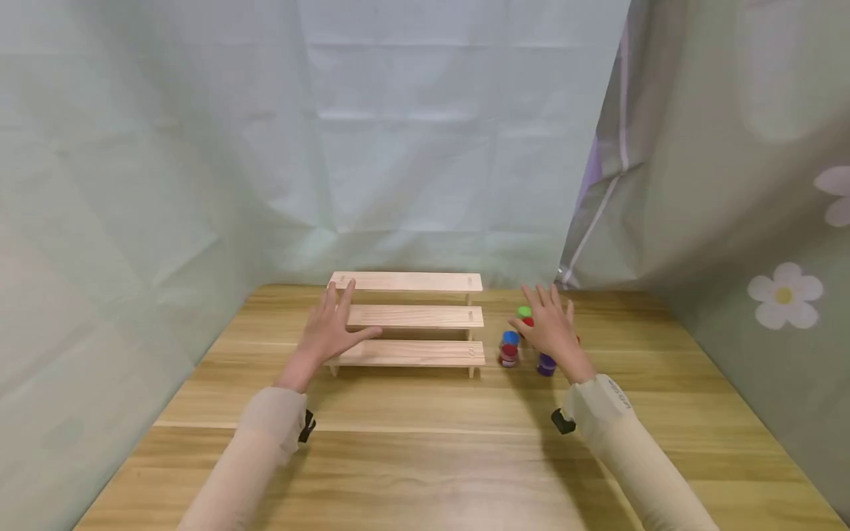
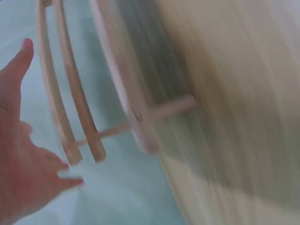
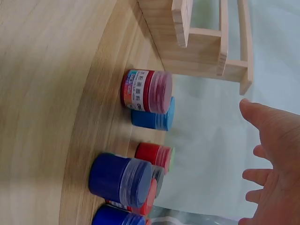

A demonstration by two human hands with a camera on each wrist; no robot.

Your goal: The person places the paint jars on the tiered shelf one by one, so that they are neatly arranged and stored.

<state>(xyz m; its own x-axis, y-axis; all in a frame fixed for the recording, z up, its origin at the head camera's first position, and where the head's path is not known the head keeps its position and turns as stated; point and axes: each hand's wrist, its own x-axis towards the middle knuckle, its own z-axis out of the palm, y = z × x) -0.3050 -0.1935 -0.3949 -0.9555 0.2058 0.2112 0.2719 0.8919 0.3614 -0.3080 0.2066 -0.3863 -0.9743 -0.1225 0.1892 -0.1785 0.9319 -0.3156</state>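
Note:
A three-tier wooden stand [image 1: 415, 317] stands on the table, its steps rising toward the back. My left hand [image 1: 330, 330] is over its left end, fingers spread and holding nothing. In the left wrist view that hand [image 2: 28, 159] appears beside the stand's slats [image 2: 79, 89]. My right hand [image 1: 550, 324] hovers above a cluster of paint jars, fingers apart, and hides some of them in the head view. Below it in the right wrist view are a dark red jar [image 3: 140, 91], a blue jar [image 3: 145, 119], a bright red jar [image 3: 147, 153] and a dark blue jar [image 3: 110, 176].
The wood-grain table [image 1: 425, 457] reaches back to a pale hanging cloth [image 1: 412, 147]. On the right hangs a curtain [image 1: 704, 206] with white flowers. Another dark blue jar [image 3: 115, 216] is partly cut off at the right wrist view's lower edge.

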